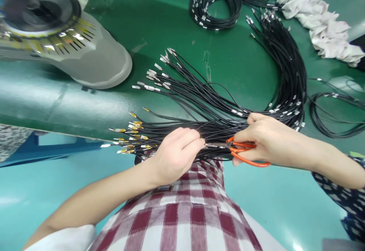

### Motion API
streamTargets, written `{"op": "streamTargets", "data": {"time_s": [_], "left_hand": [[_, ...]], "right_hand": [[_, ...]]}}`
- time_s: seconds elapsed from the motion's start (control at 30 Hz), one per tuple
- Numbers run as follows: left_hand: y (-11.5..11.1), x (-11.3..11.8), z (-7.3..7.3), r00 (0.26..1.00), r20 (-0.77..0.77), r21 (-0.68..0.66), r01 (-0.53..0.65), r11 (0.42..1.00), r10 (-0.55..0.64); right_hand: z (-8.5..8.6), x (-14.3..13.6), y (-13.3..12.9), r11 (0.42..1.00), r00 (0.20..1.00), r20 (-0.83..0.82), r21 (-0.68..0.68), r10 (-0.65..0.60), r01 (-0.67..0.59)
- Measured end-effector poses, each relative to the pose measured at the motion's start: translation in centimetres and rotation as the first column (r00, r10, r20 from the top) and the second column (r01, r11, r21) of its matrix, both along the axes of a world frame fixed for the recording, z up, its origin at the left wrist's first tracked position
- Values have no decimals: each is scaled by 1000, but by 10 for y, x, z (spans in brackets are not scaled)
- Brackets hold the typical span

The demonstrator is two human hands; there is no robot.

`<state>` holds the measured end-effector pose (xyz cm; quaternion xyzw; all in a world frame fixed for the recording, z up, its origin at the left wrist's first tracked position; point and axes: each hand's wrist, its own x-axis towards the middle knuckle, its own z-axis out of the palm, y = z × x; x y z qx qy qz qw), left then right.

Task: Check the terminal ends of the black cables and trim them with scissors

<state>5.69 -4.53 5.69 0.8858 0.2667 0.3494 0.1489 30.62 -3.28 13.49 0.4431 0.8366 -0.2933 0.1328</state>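
Note:
Orange-handled scissors (pixel 251 163) are in my right hand (pixel 266 139), its fingers through and around the loops. Their metal blades (pixel 216 145) point left, the tip reaching the fingertips of my left hand (pixel 179 150). My left hand is closed in a pinch over the near strands; what lies between its fingers is hidden. Under both hands spreads a large bundle of thin black cables (pixel 222 106), curving up to the right. Yellow-marked ends (pixel 137 123) fan out left of my left hand, and silver-tipped ends (pixel 155 74) lie farther back.
A grey tape dispenser (pixel 105 53) with yellow tape pieces along its edge stands at the left. Coiled black cables (pixel 196 11) lie at the back, another loose coil (pixel 316 118) at the right. A crumpled white cloth sleeve (pixel 316 19) rests on the green table (pixel 159 19).

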Motion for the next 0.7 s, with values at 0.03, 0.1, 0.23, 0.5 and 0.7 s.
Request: {"op": "streamTargets", "data": {"time_s": [0.03,0.1,0.23,0.5,0.7], "left_hand": [[0,0,0,1000,3,4,-4,1000,4],[0,-1,0,1000,7,3,-11,1000,11],[2,-2,1,1000,-4,-4,-10,1000,10],[2,-1,3,1000,-16,17,16,1000,-16],[0,-3,-1,999,-7,19,36,999,-36]], "right_hand": [[-2,1,0,1000,1000,8,-24,-7,7],[-4,2,0,998,1000,-12,-56,-13,12],[-2,4,0,1000,996,-94,-30,-13,10],[9,-3,2,995,998,-64,93,31,-25],[2,-4,-1,991,996,-69,132,47,-38]]}}
